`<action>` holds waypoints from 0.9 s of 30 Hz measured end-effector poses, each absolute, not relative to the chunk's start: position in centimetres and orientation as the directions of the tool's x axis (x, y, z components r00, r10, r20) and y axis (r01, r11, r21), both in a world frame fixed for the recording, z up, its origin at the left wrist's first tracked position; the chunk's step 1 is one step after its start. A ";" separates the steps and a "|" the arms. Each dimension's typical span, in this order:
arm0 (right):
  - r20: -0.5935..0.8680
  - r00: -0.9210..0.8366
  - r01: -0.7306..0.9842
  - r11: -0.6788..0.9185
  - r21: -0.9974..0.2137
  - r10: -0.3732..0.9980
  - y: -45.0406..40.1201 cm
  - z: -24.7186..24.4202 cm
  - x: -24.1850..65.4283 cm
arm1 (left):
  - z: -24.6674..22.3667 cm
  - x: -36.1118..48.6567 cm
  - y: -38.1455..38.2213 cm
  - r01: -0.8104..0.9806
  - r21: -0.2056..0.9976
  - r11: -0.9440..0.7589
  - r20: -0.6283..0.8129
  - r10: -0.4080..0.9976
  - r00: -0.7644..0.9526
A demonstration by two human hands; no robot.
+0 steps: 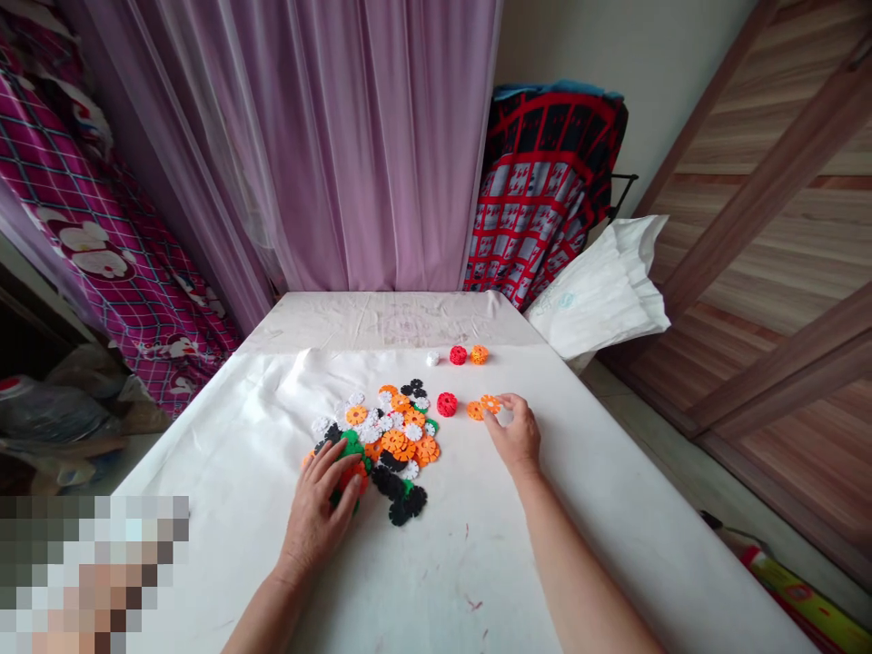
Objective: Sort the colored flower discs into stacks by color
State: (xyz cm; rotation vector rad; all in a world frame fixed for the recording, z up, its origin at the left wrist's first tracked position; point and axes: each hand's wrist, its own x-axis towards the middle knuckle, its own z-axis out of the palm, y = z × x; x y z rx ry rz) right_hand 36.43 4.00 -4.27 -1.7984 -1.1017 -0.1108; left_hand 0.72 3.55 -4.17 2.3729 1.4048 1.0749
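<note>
A mixed pile of flower-shaped plastic discs (412, 432) in orange, white, black and green lies on the white-covered table. My left hand (319, 498) rests on its near left side, fingers apart over green, black and orange-red pieces; what lies beneath the palm is hidden. To the right of the pile, my right hand (519, 438) pinches an orange disc (490, 403) between thumb and fingertips. Another orange disc (474, 411) sits right beside it, partly overlapped. Left of these stands a red stack of discs (447, 405). Farther back are a white stack (432, 359), a red stack (458, 355) and an orange stack (480, 355).
The table cover (450, 563) is wrinkled at the back left. A white bag (599, 291) leans at the table's right edge, near a draped red checked cloth (518, 204). Purple curtains (381, 145) hang behind, and wooden doors (763, 227) stand at right.
</note>
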 end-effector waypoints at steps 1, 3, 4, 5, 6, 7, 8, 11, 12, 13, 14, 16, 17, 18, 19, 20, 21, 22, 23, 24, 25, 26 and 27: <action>0.495 0.583 0.713 -0.114 -0.692 0.644 4.1 -4.6 36.8 | -4.1 0.4 3.7 0.681 0.529 -0.507 0.489 0.838 0.244; 0.463 0.569 0.715 -0.130 -0.687 0.680 4.3 -4.9 36.8 | -3.8 -0.1 4.0 0.664 0.616 -0.424 0.468 0.875 0.124; 0.445 0.562 0.718 -0.144 -0.681 0.697 4.4 -5.0 36.6 | -3.7 -0.3 4.2 0.654 0.654 -0.381 0.450 0.890 0.068; 0.426 0.558 0.721 -0.163 -0.673 0.712 4.5 -5.0 36.4 | -3.6 -0.5 4.2 0.644 0.685 -0.341 0.427 0.904 0.024; 0.405 0.557 0.723 -0.183 -0.666 0.725 4.5 -4.9 36.3 | -3.5 -0.5 4.3 0.634 0.710 -0.307 0.402 0.916 -0.006; 0.388 0.555 0.726 -0.201 -0.658 0.736 4.6 -4.8 36.2 | -3.4 -0.5 4.3 0.624 0.729 -0.281 0.377 0.926 -0.025; 0.374 0.552 0.729 -0.214 -0.650 0.745 4.6 -4.7 36.1 | -3.3 -0.5 4.3 0.614 0.745 -0.260 0.355 0.934 -0.035; 0.355 0.535 0.743 -0.227 -0.629 0.767 4.4 -4.4 36.0 | -3.1 -0.3 4.2 0.589 0.775 -0.230 0.315 0.948 -0.045; 0.353 0.528 0.749 -0.228 -0.622 0.773 4.4 -4.3 36.0 | -3.0 -0.2 4.1 0.582 0.781 -0.226 0.310 0.949 -0.048; 0.353 0.521 0.756 -0.227 -0.614 0.777 4.4 -4.2 36.0 | -2.9 -0.1 4.1 0.576 0.787 -0.223 0.306 0.951 -0.051; 0.356 0.515 0.762 -0.226 -0.607 0.780 4.3 -4.2 36.0 | -2.9 -0.1 4.1 0.570 0.792 -0.219 0.302 0.952 -0.053; 0.369 0.505 0.775 -0.222 -0.592 0.780 4.3 -4.2 35.9 | -2.8 -0.1 4.0 0.563 0.799 -0.212 0.294 0.954 -0.057; 0.375 0.503 0.779 -0.220 -0.587 0.779 4.3 -4.2 35.9 | -2.8 -0.1 4.0 0.562 0.801 -0.208 0.289 0.955 -0.059; 0.380 0.501 0.782 -0.218 -0.584 0.778 4.3 -4.2 35.9 | -2.9 -0.1 4.0 0.561 0.802 -0.204 0.285 0.957 -0.059; 0.383 0.498 0.784 -0.215 -0.582 0.778 4.3 -4.2 35.9 | -2.9 -0.2 4.0 0.560 0.804 -0.202 0.282 0.957 -0.059; 0.383 0.495 0.785 -0.212 -0.582 0.780 4.3 -4.3 35.9 | -3.0 -0.2 4.0 0.558 0.805 -0.201 0.281 0.958 -0.060; 0.381 0.493 0.785 -0.210 -0.583 0.782 4.3 -4.3 35.8 | -3.1 -0.2 4.0 0.556 0.806 -0.201 0.281 0.958 -0.061; 0.381 0.493 0.784 -0.210 -0.584 0.782 4.2 -4.4 35.8 | -3.1 -0.3 4.0 0.555 0.807 -0.203 0.281 0.958 -0.058; 0.381 0.494 0.783 -0.210 -0.585 0.781 4.2 -4.4 35.8 | -3.2 -0.3 4.1 0.554 0.806 -0.207 0.283 0.958 -0.054; 0.384 0.494 0.784 -0.209 -0.584 0.780 4.2 -4.5 35.8 | -3.2 -0.3 4.1 0.555 0.805 -0.211 0.285 0.957 -0.049; 0.391 0.494 0.786 -0.207 -0.583 0.777 4.2 -4.6 35.9 | -3.2 -0.3 4.1 0.555 0.803 -0.215 0.287 0.957 -0.045; 0.399 0.492 0.789 -0.202 -0.581 0.774 4.2 -4.7 35.9 | -3.2 -0.3 4.1 0.555 0.803 -0.218 0.288 0.957 -0.042; 0.407 0.488 0.792 -0.196 -0.578 0.772 4.3 -4.8 36.1 | -3.2 -0.3 4.1 0.554 0.803 -0.219 0.289 0.956 -0.041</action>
